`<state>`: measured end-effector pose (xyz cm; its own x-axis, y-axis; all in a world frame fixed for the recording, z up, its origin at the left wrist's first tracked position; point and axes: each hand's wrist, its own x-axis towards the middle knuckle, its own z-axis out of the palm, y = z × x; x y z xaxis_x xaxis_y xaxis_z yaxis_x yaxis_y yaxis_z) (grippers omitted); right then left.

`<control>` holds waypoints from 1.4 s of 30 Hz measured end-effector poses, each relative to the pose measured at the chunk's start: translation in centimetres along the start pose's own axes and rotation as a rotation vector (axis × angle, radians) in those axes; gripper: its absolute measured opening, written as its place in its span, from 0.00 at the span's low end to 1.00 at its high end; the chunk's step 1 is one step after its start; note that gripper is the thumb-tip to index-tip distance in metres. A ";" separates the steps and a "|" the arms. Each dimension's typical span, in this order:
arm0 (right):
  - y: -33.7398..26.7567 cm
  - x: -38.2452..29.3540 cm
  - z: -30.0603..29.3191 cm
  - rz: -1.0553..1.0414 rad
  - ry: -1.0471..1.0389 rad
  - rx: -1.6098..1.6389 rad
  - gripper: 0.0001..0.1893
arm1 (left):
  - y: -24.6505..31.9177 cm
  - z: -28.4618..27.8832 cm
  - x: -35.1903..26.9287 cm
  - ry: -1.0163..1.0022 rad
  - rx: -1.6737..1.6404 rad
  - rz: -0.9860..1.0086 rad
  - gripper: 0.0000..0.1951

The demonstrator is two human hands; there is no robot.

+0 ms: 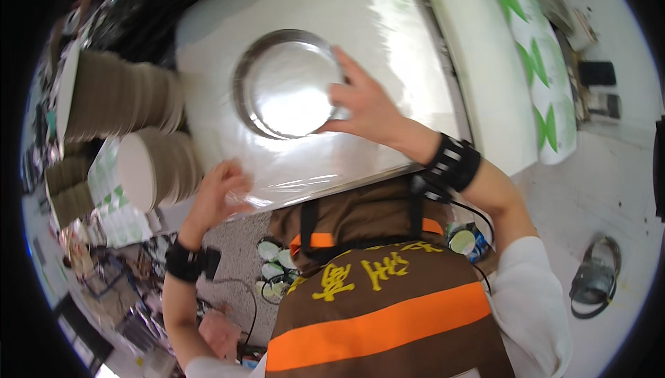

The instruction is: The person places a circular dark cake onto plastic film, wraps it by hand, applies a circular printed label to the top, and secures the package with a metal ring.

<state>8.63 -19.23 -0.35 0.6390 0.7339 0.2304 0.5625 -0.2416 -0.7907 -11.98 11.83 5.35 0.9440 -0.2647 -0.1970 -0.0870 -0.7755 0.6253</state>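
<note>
A round metal ring (244, 95) lies on a stack of shiny silvery film sheets (317, 162) in front of me. My right hand (363, 97) grips the ring's right side, thumb at its lower edge and fingers along the rim. Film shows through the ring's middle; whether it has a bottom I cannot tell. My left hand (221, 193) is blurred, with its fingers apart and nothing seen in them, over the near left edge of the film. Just left of it, a stack of round grey-brown discs (171, 167) with a pale end face lies tipped over.
A larger disc stack (119, 92) is at the upper left, beside black plastic (150, 9). White sheets (483, 66) and rolled sheets printed with green shapes (540, 66) lie on the right. A cable (254, 302) hangs below my left wrist. A sandal (595, 274) is on the floor.
</note>
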 end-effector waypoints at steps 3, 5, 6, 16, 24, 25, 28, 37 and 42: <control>-2.1 -4.3 -2.1 -0.105 -0.117 0.097 0.23 | -2.2 -0.2 0.3 -0.057 -0.186 -0.016 0.11; -5.0 -5.8 -1.3 -0.174 -0.289 0.061 0.24 | -1.6 0.4 -0.2 0.000 -0.209 -0.026 0.08; -6.4 -6.1 -0.6 -0.115 -0.416 0.089 0.26 | -0.7 -0.2 0.5 -0.037 -0.154 -0.020 0.05; -2.5 0.9 2.5 0.130 0.057 -0.335 0.47 | 0.2 3.1 -1.7 0.281 0.358 0.159 0.12; -5.2 -13.0 -1.5 -0.315 0.009 -0.158 0.15 | 1.2 -5.8 -3.4 0.819 0.938 -0.392 0.23; -6.0 -12.5 -1.3 -0.317 0.172 -0.247 0.18 | -0.1 -5.1 -4.2 0.541 0.931 -0.642 0.28; -6.5 -6.6 -2.4 -0.073 0.394 -0.358 0.33 | -0.4 -3.1 -2.5 0.621 1.068 -0.557 0.24; -1.2 -7.6 -0.9 0.206 0.267 -0.529 0.35 | 1.6 -6.0 -1.9 0.576 1.069 -0.692 0.23; -2.3 -6.0 -8.1 0.266 0.258 -0.361 0.22 | 3.9 -8.2 -1.3 0.562 0.844 -0.760 0.23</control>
<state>7.79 -28.22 4.67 0.8676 0.4478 0.2162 0.4790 -0.6359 -0.6052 -10.90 13.86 14.21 0.8313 0.5249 0.1829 0.5550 -0.8023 -0.2198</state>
